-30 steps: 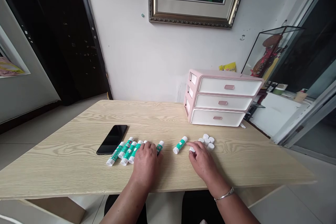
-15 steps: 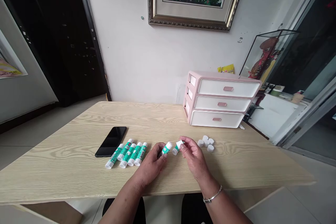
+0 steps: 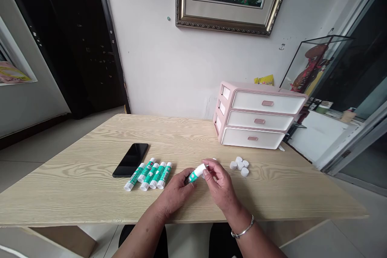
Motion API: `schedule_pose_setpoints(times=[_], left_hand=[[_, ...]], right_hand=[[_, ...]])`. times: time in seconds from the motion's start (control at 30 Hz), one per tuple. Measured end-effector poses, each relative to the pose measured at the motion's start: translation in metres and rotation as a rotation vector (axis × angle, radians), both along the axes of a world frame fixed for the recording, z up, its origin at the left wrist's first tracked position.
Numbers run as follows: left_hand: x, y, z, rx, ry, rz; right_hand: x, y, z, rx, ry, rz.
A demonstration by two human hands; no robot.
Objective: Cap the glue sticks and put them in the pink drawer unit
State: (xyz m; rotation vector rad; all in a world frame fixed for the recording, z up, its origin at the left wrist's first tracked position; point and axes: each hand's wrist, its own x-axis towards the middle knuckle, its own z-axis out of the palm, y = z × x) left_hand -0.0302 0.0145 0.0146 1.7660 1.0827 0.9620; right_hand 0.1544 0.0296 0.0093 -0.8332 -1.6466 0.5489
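Note:
My left hand (image 3: 177, 190) is closed around a green-and-white glue stick (image 3: 193, 176), which tilts up toward the right. A white cap (image 3: 200, 169) is at the stick's upper end, pinched by the thumb and fingers of my right hand (image 3: 221, 185); I cannot tell how far it sits on the stick. Behind my right fingers another glue stick (image 3: 214, 159) is almost wholly hidden. To the left of my left hand, several glue sticks (image 3: 149, 176) lie side by side on the table. Several loose white caps (image 3: 240, 165) are grouped to the right of my right hand.
A black phone (image 3: 131, 160) lies beyond the glue sticks on the wooden table (image 3: 90, 193). At the table's back right stands a pink and white drawer unit (image 3: 259, 121) with a yellow packet (image 3: 264, 80) on top. The wall with a framed picture (image 3: 223, 28) rises behind.
My right hand has moved left with the white cap and brought it to the end of the glue stick in my left hand. The view has shifted slightly.

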Motion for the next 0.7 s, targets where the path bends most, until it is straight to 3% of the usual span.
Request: schedule_pose_setpoints(times=[0.33,0.43,0.7], left_hand=[[0.003,-0.003,0.009,-0.005,-0.094,-0.036],[0.003,-0.005,0.01,-0.078,-0.114,-0.021],[-0.002,-0.007,0.003,-0.202,-0.316,0.007]], right_hand=[[-0.001,-0.006,0.002,0.162,-0.186,-0.06],[-0.003,-0.009,0.002,0.196,-0.208,-0.047],[0.003,-0.013,-0.015,0.067,-0.147,-0.054]])
